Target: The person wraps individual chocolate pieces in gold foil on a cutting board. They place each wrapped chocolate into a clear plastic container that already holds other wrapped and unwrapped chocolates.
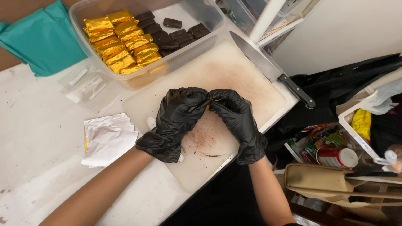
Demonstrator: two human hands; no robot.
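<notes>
Tub (83,25) of gold-wrapped bars (119,39), dark unwrapped bars (171,33)

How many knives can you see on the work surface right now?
1. The knife lies along the far right edge of the white cutting board, black handle pointing right, beyond the gloved hands. Clutter at the right could hide others.

Kitchen knife (272,71), teal cloth (42,39)

A white table (37,138) carries a stained cutting board (234,71), clear tub (79,16), foil sheets (109,138) and teal cloth (42,37).
</notes>
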